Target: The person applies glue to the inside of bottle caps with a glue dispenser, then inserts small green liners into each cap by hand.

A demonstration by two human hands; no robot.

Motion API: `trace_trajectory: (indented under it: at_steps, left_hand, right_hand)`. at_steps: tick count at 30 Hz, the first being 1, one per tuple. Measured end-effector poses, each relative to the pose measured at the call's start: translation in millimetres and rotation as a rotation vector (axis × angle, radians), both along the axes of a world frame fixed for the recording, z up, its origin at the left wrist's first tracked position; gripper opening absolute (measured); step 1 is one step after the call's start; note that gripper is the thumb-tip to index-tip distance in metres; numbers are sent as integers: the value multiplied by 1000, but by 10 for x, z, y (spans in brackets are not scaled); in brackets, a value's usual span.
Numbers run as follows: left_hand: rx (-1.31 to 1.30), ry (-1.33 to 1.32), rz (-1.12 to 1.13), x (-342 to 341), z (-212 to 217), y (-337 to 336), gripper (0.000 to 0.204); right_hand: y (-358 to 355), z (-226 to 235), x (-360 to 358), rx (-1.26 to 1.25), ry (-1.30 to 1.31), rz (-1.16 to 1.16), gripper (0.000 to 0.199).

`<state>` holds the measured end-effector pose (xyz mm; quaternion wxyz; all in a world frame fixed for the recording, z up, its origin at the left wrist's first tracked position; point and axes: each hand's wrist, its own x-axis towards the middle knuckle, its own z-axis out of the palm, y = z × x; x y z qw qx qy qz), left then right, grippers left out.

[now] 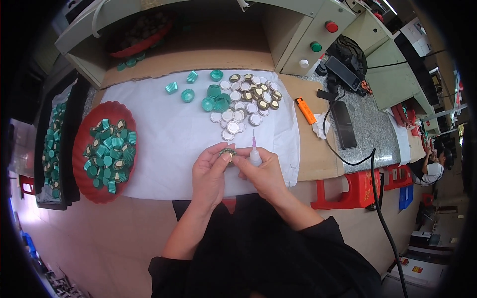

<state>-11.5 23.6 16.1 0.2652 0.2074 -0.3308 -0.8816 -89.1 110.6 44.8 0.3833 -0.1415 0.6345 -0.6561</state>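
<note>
Both hands meet above the white cloth (164,134). My left hand (209,171) is closed, its fingertips pinching a small round piece (227,152) with a dark green fluted rim and a pale gold centre. From the other side, my right hand (261,171) touches that piece with its thumb and also grips a translucent needle-tip bottle (255,157). The bottle's thin purple needle points away from me. Just beyond the hands lie several round white-faced caps with fluted rims (232,127), some showing gold. Several green fluted cups (208,104) stand and lie beside them.
Left of the cloth, a red scalloped tray (81,171) holds many green cups with pale contents; a black bin (70,149) holds more. At right lie an orange lighter (305,111), crumpled tissue (320,126), a dark phone (344,125) and a black cable (374,171). Red stools (343,191) stand below.
</note>
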Motion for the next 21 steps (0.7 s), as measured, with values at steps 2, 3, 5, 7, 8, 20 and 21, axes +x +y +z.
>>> trace_trajectory:
  at_steps: [2, 3, 5, 7, 8, 20, 21]
  left_hand:
    - [-17, -5, 4, -8, 48, 2, 23]
    - [-68, -21, -18, -13, 76, 2, 23]
    - [-130, -44, -40, -8, 76, -12, 23]
    - [-85, 21, -104, -12, 34, -17, 22]
    - [-91, 16, -111, -22, 44, -11, 22]
    - [73, -46, 9, -88, 85, 33, 11]
    - [77, -51, 22, -91, 81, 35, 11]
  right_hand:
    - [0, -21, 6, -56, -20, -45, 19]
    - [-2, -23, -16, -102, -4, -41, 19]
    - [-14, -2, -72, -129, -18, -11, 18]
    - [-52, -11, -85, -168, -135, -37, 18]
    - [-62, -16, -81, -196, -246, -57, 18]
    - [-132, -107, 13, -365, -410, -159, 21]
    - [-129, -119, 16, -364, -414, -166, 21]
